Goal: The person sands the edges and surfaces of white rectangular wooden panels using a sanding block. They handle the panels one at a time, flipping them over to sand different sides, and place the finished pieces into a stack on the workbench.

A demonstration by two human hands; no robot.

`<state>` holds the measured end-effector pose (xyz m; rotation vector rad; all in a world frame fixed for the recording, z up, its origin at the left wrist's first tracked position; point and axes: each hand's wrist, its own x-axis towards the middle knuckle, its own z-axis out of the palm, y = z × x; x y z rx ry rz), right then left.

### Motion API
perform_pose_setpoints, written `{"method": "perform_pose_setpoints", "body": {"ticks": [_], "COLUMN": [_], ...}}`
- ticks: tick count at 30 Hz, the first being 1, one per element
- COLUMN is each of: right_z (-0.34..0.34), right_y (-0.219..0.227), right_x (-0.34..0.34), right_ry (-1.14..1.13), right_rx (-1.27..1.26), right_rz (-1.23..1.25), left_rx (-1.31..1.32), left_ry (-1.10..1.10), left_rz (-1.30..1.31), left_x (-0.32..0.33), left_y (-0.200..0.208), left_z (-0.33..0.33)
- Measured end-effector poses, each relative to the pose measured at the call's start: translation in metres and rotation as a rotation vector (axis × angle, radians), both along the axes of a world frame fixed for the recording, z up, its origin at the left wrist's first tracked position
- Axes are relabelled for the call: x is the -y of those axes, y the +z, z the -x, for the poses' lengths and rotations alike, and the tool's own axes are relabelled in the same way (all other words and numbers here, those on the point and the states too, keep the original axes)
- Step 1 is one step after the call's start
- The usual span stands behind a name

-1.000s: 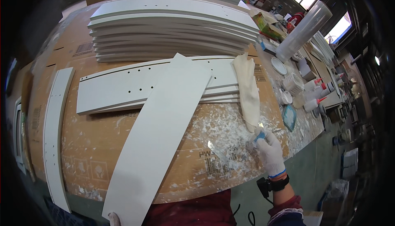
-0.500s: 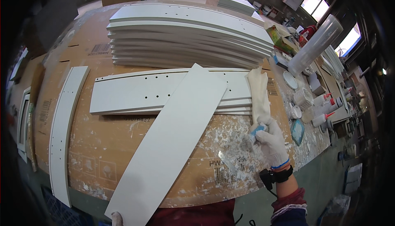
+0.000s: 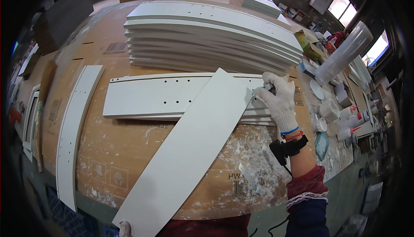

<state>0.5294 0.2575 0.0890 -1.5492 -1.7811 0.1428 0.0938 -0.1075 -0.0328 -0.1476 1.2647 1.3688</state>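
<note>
A long plain white board [image 3: 185, 150] lies slantwise, its far end over a low stack of white boards [image 3: 142, 94] with drilled holes. At its near end my left hand [image 3: 125, 229], mostly cut off by the lower edge, grips the board's edge; the fingers underneath are hidden. My right hand [image 3: 278, 99], in a white knitted glove with a blue cuff edge, is closed beside the board's far right corner. A small grey tool [image 3: 271, 88] shows between its fingers, its thin end by the board's edge; its kind is unclear.
A tall stack of white boards [image 3: 207, 34] stands behind. Another narrow board [image 3: 79, 138] lies at the left on the cardboard-covered table [image 3: 125, 150]. White flakes [image 3: 258, 150] litter the right front. Glue bottles [image 3: 347, 133], tubs and a clear plastic roll [image 3: 345, 53] crowd the right side.
My right hand has moved up and away from the flakes to the board's far right corner. The pale cloth there no longer shows. The whole view has shifted slightly; my left hand stays on the board.
</note>
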Motion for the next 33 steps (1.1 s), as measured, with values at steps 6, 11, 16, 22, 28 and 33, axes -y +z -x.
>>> {"method": "perform_pose_setpoints", "body": {"ticks": [6, 11, 16, 22, 28, 33], "right_z": [0.003, 0.003, 0.0, 0.007, -0.002, -0.028], "right_y": [0.0, -0.002, 0.002, 0.006, 0.001, 0.018], "right_x": [-0.012, -0.016, -0.014, -0.014, -0.018, 0.014], "right_ry": [-0.062, -0.03, -0.049, -0.086, -0.113, -0.17], "right_rx": [0.183, 0.185, 0.137, 0.124, 0.244, -0.24], "right_rz": [-0.091, -0.091, -0.041, -0.014, -0.15, 0.227], "left_rx": [-0.078, -0.085, 0.029, -0.018, -0.022, -0.194], "left_ry": [-0.011, 0.019, 0.024, 0.024, 0.06, -0.041], "left_rz": [0.05, 0.051, 0.027, 0.061, 0.1, 0.097], "left_x": [0.001, -0.001, 0.001, -0.001, -0.006, 0.003], "left_y": [0.003, 0.006, -0.002, 0.004, 0.007, 0.009], "left_z": [-0.002, -0.007, -0.001, -0.003, -0.004, -0.004]}}
